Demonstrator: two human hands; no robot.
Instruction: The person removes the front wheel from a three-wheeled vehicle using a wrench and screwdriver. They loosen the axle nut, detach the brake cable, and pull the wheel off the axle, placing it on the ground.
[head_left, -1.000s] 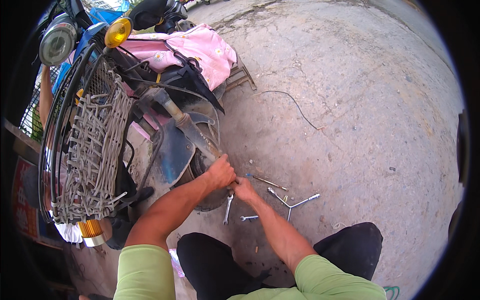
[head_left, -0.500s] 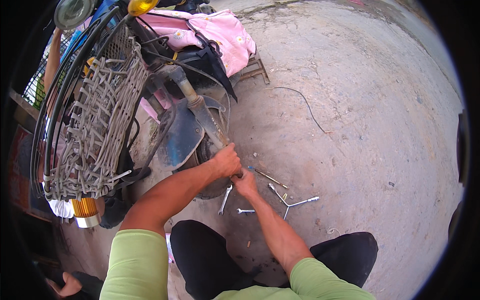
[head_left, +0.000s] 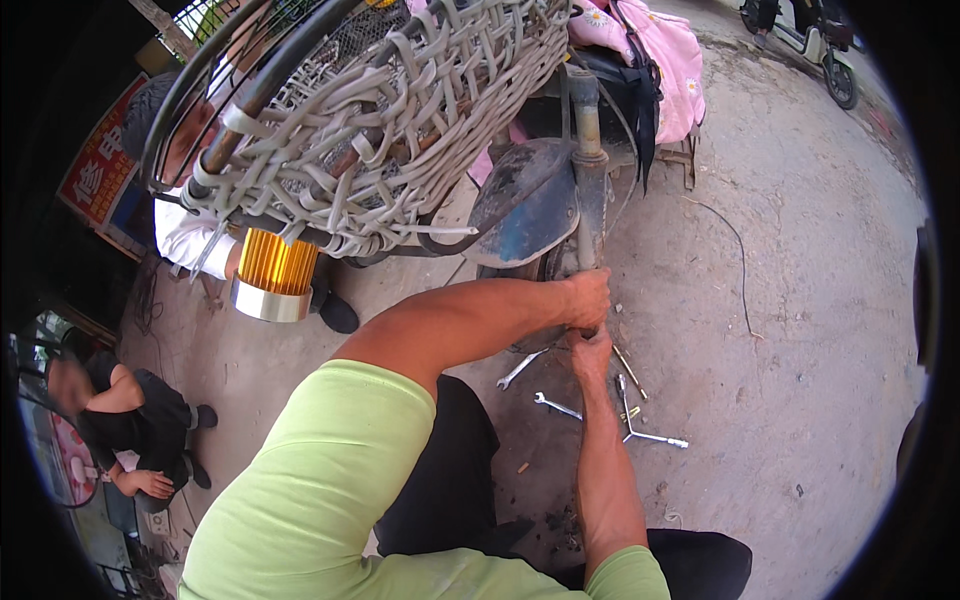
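Note:
A dirty front fork leg runs down beside a blue-grey mudguard over a dark wheel. My left hand is closed around the fork leg's lower end. Just below it, touching or nearly so, my right hand is closed as well; its fingers hide whatever it grips. On the ground near my hands lie an open-ended wrench, a second wrench, partly behind my right forearm, a three-armed socket wrench and a thin metal rod.
A woven grey basket juts out over my left arm, with an amber lamp below it. Pink flowered cloth covers part of the vehicle. One person sits at left; another is behind the basket. A wire lies at right.
My view has swung left, so the vehicle and tools appear farther right and the seated person shows more. Both hands remain closed at the fork's lower end.

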